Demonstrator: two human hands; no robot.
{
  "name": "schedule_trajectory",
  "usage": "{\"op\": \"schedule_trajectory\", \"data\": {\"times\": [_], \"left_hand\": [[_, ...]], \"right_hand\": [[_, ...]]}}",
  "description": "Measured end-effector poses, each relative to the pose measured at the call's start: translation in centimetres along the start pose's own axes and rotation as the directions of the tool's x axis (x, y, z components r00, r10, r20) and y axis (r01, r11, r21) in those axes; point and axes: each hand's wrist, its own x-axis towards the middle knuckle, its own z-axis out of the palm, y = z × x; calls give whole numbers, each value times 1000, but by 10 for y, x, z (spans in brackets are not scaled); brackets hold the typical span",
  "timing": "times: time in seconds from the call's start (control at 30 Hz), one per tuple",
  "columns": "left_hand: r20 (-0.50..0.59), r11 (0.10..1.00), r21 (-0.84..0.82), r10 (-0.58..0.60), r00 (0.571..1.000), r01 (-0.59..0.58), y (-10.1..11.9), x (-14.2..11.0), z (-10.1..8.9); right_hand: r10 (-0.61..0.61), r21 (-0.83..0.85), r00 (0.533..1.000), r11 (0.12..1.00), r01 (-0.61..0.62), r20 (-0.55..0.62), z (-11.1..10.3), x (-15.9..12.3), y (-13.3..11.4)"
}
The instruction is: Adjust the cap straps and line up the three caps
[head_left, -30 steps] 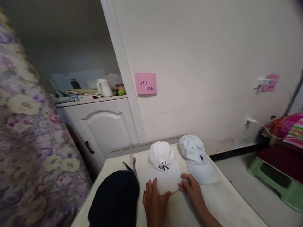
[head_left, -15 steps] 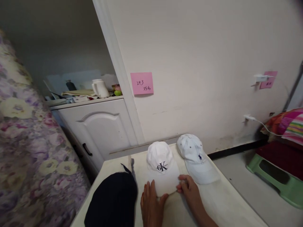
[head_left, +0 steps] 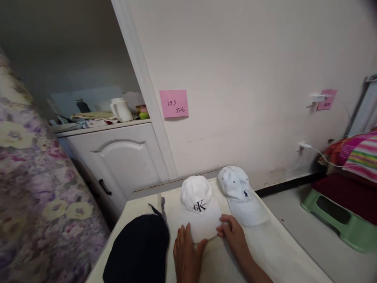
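Observation:
A white baseball cap with black "CK" lettering sits upright on the cream-covered table, its brim towards me. At the brim's left front corner lies my left hand, fingers stretched out and thumb apart by the front edge. My right hand has its fingers bent together at the brim's right edge, where they seem to pinch it; the exact contact is partly hidden. To the right stands a pale blue baseball cap with a small dark rider logo. Left of my left hand rests a dark navy cap with a strap at its back.
The table meets the wall at the back. A white cabinet bears a white jug and clutter. A floral curtain hangs at left. A green stool stands on the floor at right.
The whole view has shifted slightly, so everything appears a little further left. Both hands stay at the white cap's brim, and the caps keep their places.

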Motion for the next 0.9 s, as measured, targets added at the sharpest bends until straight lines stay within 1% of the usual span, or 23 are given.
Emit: {"op": "schedule_trajectory", "data": {"times": [0.23, 0.53, 0.7, 0.9], "left_hand": [[-13, 1000, 3, 18, 1000, -18, -2, 2, 3], [-33, 999, 16, 44, 998, -44, -8, 5, 9], [-58, 999, 32, 37, 998, -36, -11, 9, 16], [-61, 998, 46, 51, 997, -49, -14, 10, 19]], "right_hand": [[18, 15, 1000, 1000, -18, 9, -2, 7, 7], [-18, 24, 1000, 1000, 18, 6, -1, 10, 17], [-9, 18, 1000, 1000, 9, 7, 0, 13, 19], [-47, -10, 999, 999, 47, -2, 1, 11, 17]]}}
